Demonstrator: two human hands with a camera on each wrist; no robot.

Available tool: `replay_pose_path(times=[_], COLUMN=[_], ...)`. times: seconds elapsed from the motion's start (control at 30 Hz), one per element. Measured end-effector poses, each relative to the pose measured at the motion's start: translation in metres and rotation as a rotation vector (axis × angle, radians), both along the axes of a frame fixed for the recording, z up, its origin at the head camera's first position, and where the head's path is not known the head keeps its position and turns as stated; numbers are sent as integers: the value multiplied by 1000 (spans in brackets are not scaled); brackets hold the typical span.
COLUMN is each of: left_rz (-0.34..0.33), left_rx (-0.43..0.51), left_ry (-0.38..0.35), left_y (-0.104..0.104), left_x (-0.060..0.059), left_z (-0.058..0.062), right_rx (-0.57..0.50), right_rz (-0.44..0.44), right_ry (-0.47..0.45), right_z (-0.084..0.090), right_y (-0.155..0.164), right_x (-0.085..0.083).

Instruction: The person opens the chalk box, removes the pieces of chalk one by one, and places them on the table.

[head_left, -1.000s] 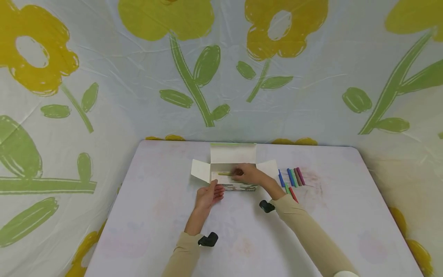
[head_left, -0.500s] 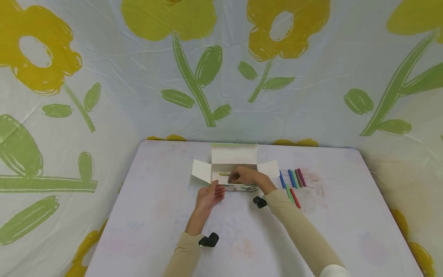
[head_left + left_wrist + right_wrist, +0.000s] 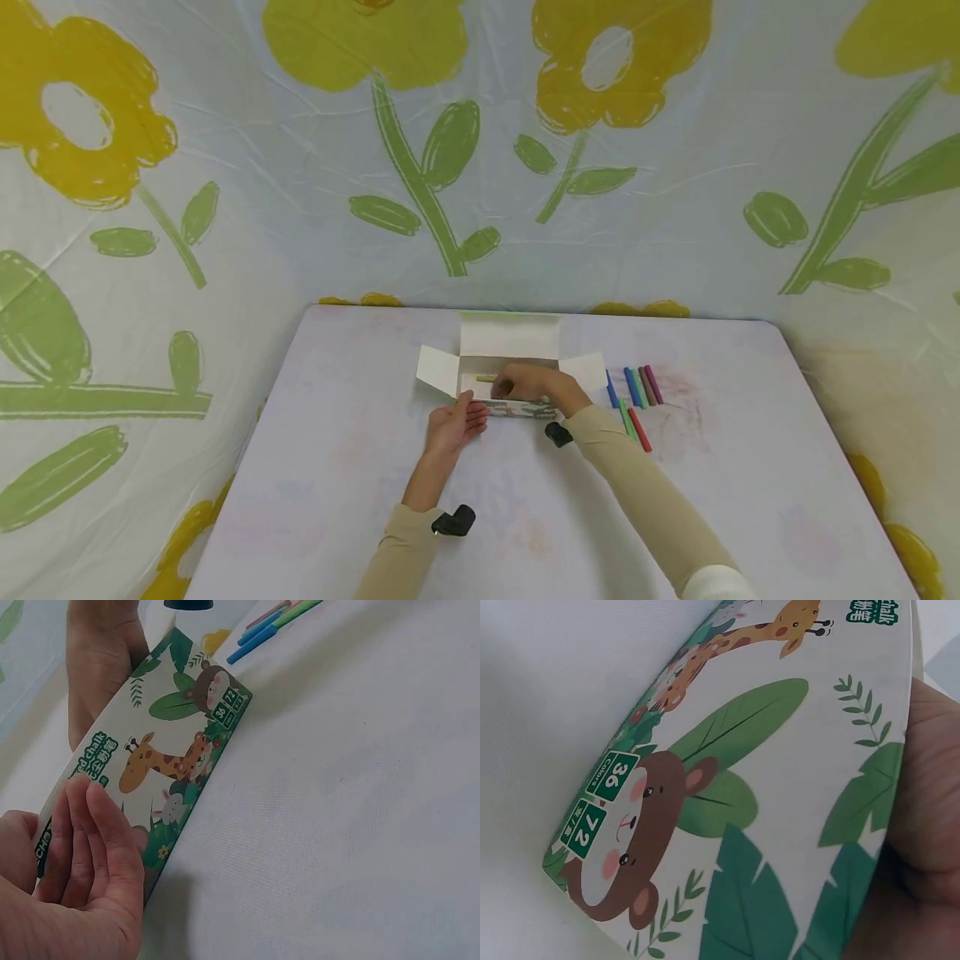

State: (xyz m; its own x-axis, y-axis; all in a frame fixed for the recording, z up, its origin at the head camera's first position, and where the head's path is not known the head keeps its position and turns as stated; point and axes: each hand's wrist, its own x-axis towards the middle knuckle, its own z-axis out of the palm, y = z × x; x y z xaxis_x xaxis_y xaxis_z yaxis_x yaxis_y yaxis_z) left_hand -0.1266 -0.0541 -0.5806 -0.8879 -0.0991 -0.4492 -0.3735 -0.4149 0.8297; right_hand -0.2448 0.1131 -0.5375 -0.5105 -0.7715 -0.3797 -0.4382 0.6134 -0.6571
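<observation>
A white cardboard chalk box [image 3: 525, 409] printed with animals and leaves stands on the table, its lid and side flaps spread out. My left hand [image 3: 450, 427] holds its front wall near the left end, thumb over the rim and fingers along the printed face [image 3: 161, 727]. Reaching over that wall from the right, my right hand [image 3: 531, 381] is down inside the box with curled fingers. A yellow chalk stick [image 3: 486, 378] lies in the box just left of those fingertips. Whether they pinch a stick I cannot tell; the wall hides them in the right wrist view.
To the right of the box lie several loose chalk sticks, among them a purple one [image 3: 653, 384], a blue one [image 3: 629, 387] and a red one [image 3: 640, 430]. Reddish smudges mark the pale table [image 3: 337, 467] there. A flower-print curtain [image 3: 300, 183] rises behind the table.
My right hand has shifted slightly left and lower inside the box, and its sleeve has moved left, uncovering more of the red and green chalk sticks. The left hand keeps its hold.
</observation>
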Motion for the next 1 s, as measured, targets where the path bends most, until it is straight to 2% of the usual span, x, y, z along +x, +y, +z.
replay_pose_path(times=[0.13, 0.33, 0.6, 0.87, 1.0], left_rz=[1, 10, -3, -10, -11], left_rx=[1, -3, 2, 5, 10], left_ry=[-4, 0, 5, 0, -10], left_y=[1, 1, 0, -1, -2], left_x=[0, 2, 2, 1, 0], left_z=[0, 2, 2, 1, -1], right_rx=[-15, -67, -186, -319, -377], right_rz=[-1, -73, -131, -198, -259], right_ry=[26, 76, 146, 146, 166], right_z=[3, 11, 18, 29, 34], right_y=[3, 15, 36, 58, 69], right_x=[2, 8, 9, 14, 16])
